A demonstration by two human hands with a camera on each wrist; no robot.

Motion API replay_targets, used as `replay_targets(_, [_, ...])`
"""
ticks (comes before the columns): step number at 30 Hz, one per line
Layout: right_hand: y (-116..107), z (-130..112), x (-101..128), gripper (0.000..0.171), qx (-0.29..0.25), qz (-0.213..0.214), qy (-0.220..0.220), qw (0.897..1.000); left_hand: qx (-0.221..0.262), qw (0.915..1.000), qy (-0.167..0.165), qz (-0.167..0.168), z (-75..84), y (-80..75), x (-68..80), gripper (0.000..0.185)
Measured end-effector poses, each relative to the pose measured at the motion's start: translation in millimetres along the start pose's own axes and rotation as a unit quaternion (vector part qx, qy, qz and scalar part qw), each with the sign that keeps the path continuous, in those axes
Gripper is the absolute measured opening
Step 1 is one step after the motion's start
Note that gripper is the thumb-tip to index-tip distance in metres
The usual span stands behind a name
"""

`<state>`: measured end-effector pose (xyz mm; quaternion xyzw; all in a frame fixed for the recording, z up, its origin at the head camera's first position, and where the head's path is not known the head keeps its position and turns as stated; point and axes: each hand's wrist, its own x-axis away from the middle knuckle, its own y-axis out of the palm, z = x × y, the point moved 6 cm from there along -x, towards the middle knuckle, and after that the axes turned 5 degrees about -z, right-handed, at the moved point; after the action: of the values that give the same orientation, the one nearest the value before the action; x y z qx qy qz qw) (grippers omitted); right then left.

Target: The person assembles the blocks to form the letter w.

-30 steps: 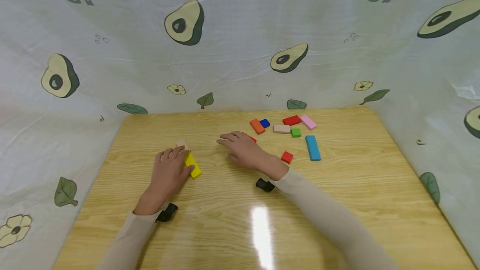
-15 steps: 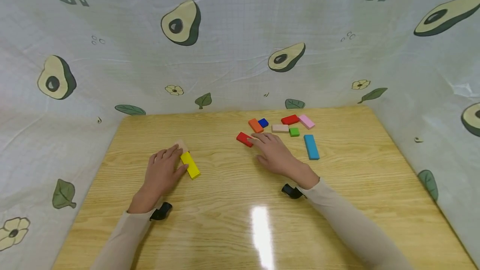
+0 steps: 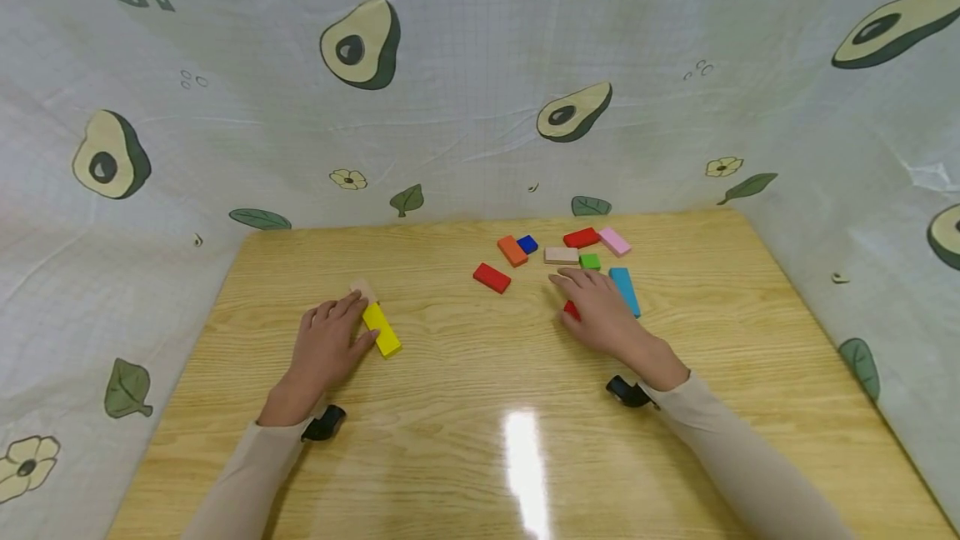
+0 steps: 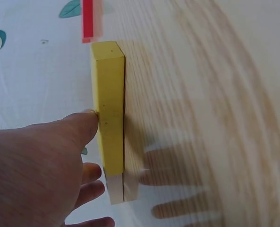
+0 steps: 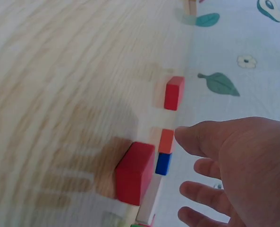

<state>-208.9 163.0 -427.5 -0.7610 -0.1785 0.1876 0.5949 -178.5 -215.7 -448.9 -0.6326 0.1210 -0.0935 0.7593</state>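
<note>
My left hand (image 3: 330, 346) lies beside a yellow block (image 3: 382, 330), its thumb tip at the block's near side in the left wrist view. Against the far end of the yellow block (image 4: 109, 113) sits a beige block (image 3: 363, 289), partly covered by my left fingertips. Over on the right, my right hand (image 3: 600, 311) hovers with fingers spread above a small red block (image 3: 572, 310), hiding most of it in the head view. The right wrist view shows that red block (image 5: 134, 174) standing apart from the thumb and fingers.
Behind my right hand are a red block (image 3: 492, 277), orange block (image 3: 512, 251), blue block (image 3: 528, 244), beige block (image 3: 561, 256), green block (image 3: 590, 262), another red block (image 3: 581, 237) and pink block (image 3: 614, 242). A light-blue block (image 3: 624, 290) is beside it. A patterned cloth (image 3: 465, 165) encloses the table.
My right hand has moved right, away from the middle of the table, past the long red block to over the small red one. The left hand stays at the yellow block.
</note>
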Motion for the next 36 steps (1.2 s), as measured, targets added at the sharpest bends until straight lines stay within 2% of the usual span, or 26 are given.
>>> replay_targets(13, [6, 12, 17, 0.054, 0.010, -0.004, 0.012, 1.000, -0.003, 1.0000, -0.006, -0.006, 1.7, 0.1, 0.6, 0.057])
replay_targets(36, [11, 13, 20, 0.043, 0.029, 0.002, 0.007, 1.000, -0.025, 0.9993, -0.022, -0.016, 2.6, 4.1, -3.0, 0.057])
